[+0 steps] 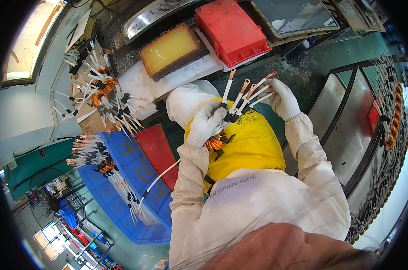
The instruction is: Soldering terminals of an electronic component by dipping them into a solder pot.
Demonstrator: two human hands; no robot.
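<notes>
My left hand (207,122), in a white knit glove, is closed around a copper-wound coil (214,143) above my lap. White-sleeved leads (236,106) with black collars fan upward from it, ending in bare copper lugs. My right hand (283,100), also gloved, is at the right side of the fan. Its fingers curl at the tip of one of the rightmost leads and seem to pinch it; the exact contact is partly hidden. A yellow apron (247,146) lies under both hands.
Ahead are a tray of yellowish material (170,50), a red plastic box (231,31) and a grey-surfaced pan (294,15). Similar coils (106,92) pile at the left. A blue bin (123,189) holds more. A metal rack (348,121) on the right has many hanging coils.
</notes>
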